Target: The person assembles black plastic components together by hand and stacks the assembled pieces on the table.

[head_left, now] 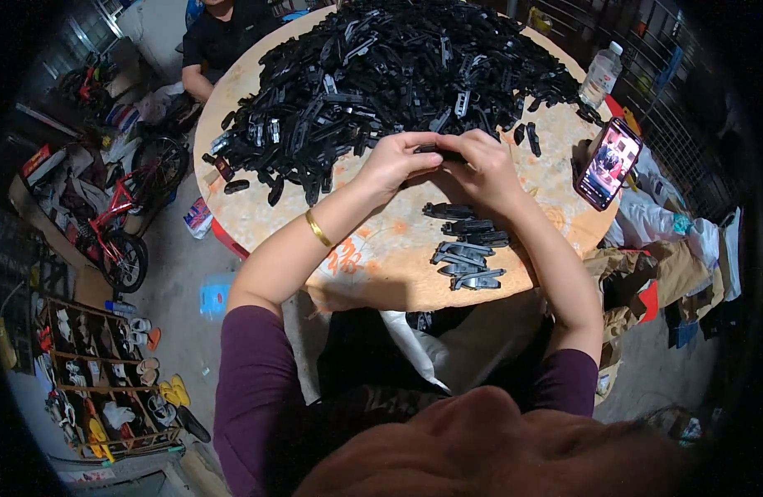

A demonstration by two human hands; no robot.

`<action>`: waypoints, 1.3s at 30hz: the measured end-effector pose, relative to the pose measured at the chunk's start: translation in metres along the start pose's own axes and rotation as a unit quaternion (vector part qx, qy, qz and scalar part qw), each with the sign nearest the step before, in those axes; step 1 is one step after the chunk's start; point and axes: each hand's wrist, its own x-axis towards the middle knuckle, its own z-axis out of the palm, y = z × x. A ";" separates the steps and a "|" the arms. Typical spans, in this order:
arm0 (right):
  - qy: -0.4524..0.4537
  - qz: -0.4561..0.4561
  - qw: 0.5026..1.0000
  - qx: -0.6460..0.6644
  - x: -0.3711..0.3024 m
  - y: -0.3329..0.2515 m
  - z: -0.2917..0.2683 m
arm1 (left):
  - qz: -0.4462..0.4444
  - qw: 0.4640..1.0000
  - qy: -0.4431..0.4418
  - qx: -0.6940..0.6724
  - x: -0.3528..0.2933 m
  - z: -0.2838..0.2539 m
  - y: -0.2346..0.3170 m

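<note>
Above the round table my left hand [400, 164] and my right hand [483, 166] meet, fingers closed around a small black plastic piece [450, 156]. Most of that piece is hidden by my fingers, so its exact kind cannot be made out. Just beyond my hands rises a large heap of black plastic pieces [381, 83], long and narrow, a few with shiny faces. Between my forearms, nearer to me, several similar pieces [473, 257] lie in a rough column, mostly side by side.
The table [265, 211] has a pale patterned top. At its right edge a lit phone [611, 164] stands tilted, with a clear bottle [601, 76] behind it. Another person [228, 37] sits at the far left. A red bicycle [120, 203] and a shoe rack [108, 381] stand left; bags [671, 265] lie right.
</note>
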 end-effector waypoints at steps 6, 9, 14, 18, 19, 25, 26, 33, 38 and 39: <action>0.027 0.017 0.999 0.016 0.005 0.001 -0.001 | 0.067 0.996 0.001 0.055 0.000 -0.001 0.002; -0.010 0.110 0.988 0.104 -0.002 0.009 -0.002 | 0.132 0.979 0.017 0.157 0.001 -0.001 0.002; -0.088 0.181 0.971 0.131 -0.005 0.011 -0.008 | 0.209 0.902 0.044 0.375 -0.002 0.002 0.002; -0.089 0.196 0.967 0.134 0.000 0.004 -0.014 | 0.176 0.918 0.013 0.356 -0.008 0.003 0.008; -0.116 0.229 0.949 0.182 0.000 0.006 -0.016 | 0.132 0.948 -0.015 0.289 -0.009 0.003 0.009; -0.263 0.249 0.894 0.262 -0.010 0.019 -0.015 | 0.299 0.670 0.092 0.673 -0.029 -0.030 0.019; -0.270 0.192 0.914 0.235 -0.010 0.018 -0.015 | 0.284 0.617 0.140 0.721 -0.041 -0.043 0.025; -0.321 0.168 0.909 0.208 -0.007 0.017 -0.007 | 0.064 0.649 0.243 0.718 -0.100 -0.108 0.013; -0.323 0.148 0.915 0.189 -0.010 0.018 -0.007 | 0.161 0.629 0.243 0.721 -0.055 -0.097 -0.001; -0.315 0.157 0.914 0.201 -0.009 0.017 -0.006 | 0.148 0.630 0.245 0.722 -0.044 -0.090 -0.003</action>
